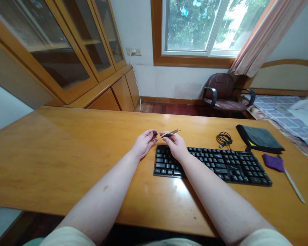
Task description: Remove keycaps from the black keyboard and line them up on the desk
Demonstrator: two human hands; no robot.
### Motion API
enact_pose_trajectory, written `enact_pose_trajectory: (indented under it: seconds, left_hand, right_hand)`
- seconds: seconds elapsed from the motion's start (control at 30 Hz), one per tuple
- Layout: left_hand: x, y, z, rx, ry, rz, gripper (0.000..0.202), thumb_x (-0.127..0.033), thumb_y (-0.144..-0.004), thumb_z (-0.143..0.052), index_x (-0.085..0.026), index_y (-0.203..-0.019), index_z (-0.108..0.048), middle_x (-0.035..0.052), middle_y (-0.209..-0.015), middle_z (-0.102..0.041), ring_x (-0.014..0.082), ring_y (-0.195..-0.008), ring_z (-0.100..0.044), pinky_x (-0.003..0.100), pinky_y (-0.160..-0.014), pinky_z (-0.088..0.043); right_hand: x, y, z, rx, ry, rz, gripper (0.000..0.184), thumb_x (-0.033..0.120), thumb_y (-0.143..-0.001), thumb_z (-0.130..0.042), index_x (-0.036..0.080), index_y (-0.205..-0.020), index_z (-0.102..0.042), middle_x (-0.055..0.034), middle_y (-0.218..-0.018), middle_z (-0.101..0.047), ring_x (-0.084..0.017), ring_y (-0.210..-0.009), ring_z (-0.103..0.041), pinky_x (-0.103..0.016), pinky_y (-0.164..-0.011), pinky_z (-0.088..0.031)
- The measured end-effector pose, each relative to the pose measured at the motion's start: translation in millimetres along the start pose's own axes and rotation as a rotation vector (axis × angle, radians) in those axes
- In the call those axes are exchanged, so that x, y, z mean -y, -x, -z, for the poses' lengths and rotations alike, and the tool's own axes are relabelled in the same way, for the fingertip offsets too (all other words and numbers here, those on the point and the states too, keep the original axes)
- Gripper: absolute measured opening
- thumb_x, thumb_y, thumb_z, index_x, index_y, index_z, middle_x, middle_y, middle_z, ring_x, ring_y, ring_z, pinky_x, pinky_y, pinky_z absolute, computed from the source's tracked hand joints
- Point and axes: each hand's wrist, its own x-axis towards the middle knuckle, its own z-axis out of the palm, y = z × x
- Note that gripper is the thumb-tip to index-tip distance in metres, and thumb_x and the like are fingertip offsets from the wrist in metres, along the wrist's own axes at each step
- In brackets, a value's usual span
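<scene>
My left hand is closed in a pinch around a small black keycap, just off the keyboard's upper left corner. In my right hand is a thin, brown and black stick-like tool, its narrow end pointing up and to the right; its exact kind is unclear. The two hands are close together with fingertips facing each other. Beneath the right hand and forearm lies a black keyboard, partly covered by them.
Behind the keyboard lies a coiled black cable. A folded dark cloth sits at the right, with a purple cloth tool with a pale handle nearer. All rest on the wooden desk. An armchair stands beyond.
</scene>
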Motion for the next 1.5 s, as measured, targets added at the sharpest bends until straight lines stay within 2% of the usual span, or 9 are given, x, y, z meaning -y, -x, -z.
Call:
enact_pose_trajectory:
  seconds: [0.13, 0.33, 0.53, 0.67, 0.8, 0.9, 1.03, 1.2, 1.5]
  left_hand:
    - [4.2, 0.9, -0.1, -0.007, -0.171, 0.014, 0.033, -0.029, -0.066, -0.074, -0.015, -0.094, -0.067, 0.0054, -0.088, -0.069, 0.0098, -0.070, -0.062, 0.026, -0.075, -0.051]
    - [0.3, 1.7, -1.3, -0.063, -0.258, 0.005, 0.039, -0.029, -0.062, -0.075, -0.014, -0.097, -0.067, 0.0073, -0.089, -0.070, 0.0116, -0.073, -0.063, 0.029, -0.079, -0.050]
    - [2.5, 1.8, -0.6, -0.072, -0.455, -0.128, 0.035, -0.023, -0.059, -0.077, -0.013, -0.091, -0.067, 0.0061, -0.085, -0.068, 0.0158, -0.082, -0.061, 0.033, -0.085, -0.046]
    - [3.1, -4.8, 3.0, -0.124, -0.561, -0.190, 0.035, -0.022, -0.065, -0.071, -0.016, -0.098, -0.065, 0.0068, -0.093, -0.067, 0.0168, -0.087, -0.060, 0.033, -0.085, -0.046]
    - [-10.5, -31.7, 7.1, -0.075, -0.967, -0.216, 0.025, -0.025, -0.071, -0.064, -0.017, -0.095, -0.069, 0.0069, -0.085, -0.067, 0.0187, -0.077, -0.060, 0.033, -0.079, -0.046]
    - [-21.3, -65.9, 9.9, -0.140, -1.301, -0.340, 0.023, -0.023, -0.074, -0.061, -0.019, -0.094, -0.070, 0.0080, -0.096, -0.066, 0.0196, -0.082, -0.058, 0.033, -0.084, -0.043]
    - [-21.7, -110.3, 11.9, -0.180, -1.370, -0.326, 0.026, -0.022, -0.075, -0.058, -0.018, -0.099, -0.068, 0.0091, -0.099, -0.066, 0.0201, -0.084, -0.058, 0.032, -0.085, -0.042]
    - [-14.3, -145.9, 12.5, -0.196, -1.439, -0.301, 0.023, -0.025, -0.072, -0.062, -0.024, -0.095, -0.069, 0.0058, -0.101, -0.067, 0.0223, -0.093, -0.057, 0.034, -0.088, -0.039]
    - [-5.6, -165.3, 11.5, -0.206, -1.473, -0.288, 0.021, -0.030, -0.072, -0.064, -0.027, -0.092, -0.069, 0.0020, -0.094, -0.070, 0.0200, -0.091, -0.059, 0.032, -0.084, -0.039]
  right_hand:
    - [-5.1, -0.3, -2.1, 0.033, -0.054, -0.104, 0.027, 0.031, -0.085, -0.050, 0.021, -0.104, -0.066, -0.0065, -0.103, -0.068, -0.019, -0.094, -0.063, -0.034, -0.084, -0.049]
    - [-3.1, -1.1, -3.4, 0.045, 0.003, -0.101, 0.026, 0.031, -0.084, -0.052, 0.020, -0.103, -0.067, -0.0062, -0.101, -0.069, -0.019, -0.096, -0.063, -0.036, -0.088, -0.047]
    - [-3.6, 0.8, -3.9, 0.041, 0.040, -0.093, 0.024, 0.031, -0.084, -0.053, 0.020, -0.100, -0.066, -0.0063, -0.097, -0.069, -0.019, -0.091, -0.063, -0.035, -0.083, -0.050]
    - [-5.8, 2.8, -1.4, -0.054, 0.078, -0.087, 0.027, 0.037, -0.084, -0.051, 0.019, -0.096, -0.067, -0.0081, -0.097, -0.068, -0.019, -0.086, -0.063, -0.033, -0.076, -0.052]
    - [-4.8, 2.7, -0.2, -0.138, 0.130, -0.091, 0.029, 0.040, -0.084, -0.050, 0.018, -0.092, -0.067, -0.0081, -0.090, -0.068, -0.019, -0.081, -0.063, -0.031, -0.069, -0.053]
    - [-0.1, 1.9, 0.4, -0.144, 0.209, -0.072, 0.027, 0.039, -0.084, -0.051, 0.018, -0.090, -0.067, -0.0075, -0.087, -0.067, -0.018, -0.078, -0.062, -0.031, -0.068, -0.052]
    - [3.4, 2.7, 1.6, -0.139, 0.264, -0.058, 0.027, 0.038, -0.086, -0.049, 0.018, -0.091, -0.067, -0.0074, -0.088, -0.067, -0.019, -0.079, -0.062, -0.033, -0.070, -0.051]
    - [0.9, 5.1, 0.5, -0.146, 0.271, -0.064, 0.026, 0.038, -0.086, -0.049, 0.019, -0.090, -0.067, -0.0073, -0.085, -0.068, -0.020, -0.081, -0.063, -0.033, -0.070, -0.051]
    - [2.9, 5.5, -0.1, -0.133, 0.276, -0.055, 0.025, 0.038, -0.087, -0.048, 0.021, -0.091, -0.066, -0.0066, -0.083, -0.068, -0.020, -0.080, -0.064, -0.032, -0.070, -0.050]
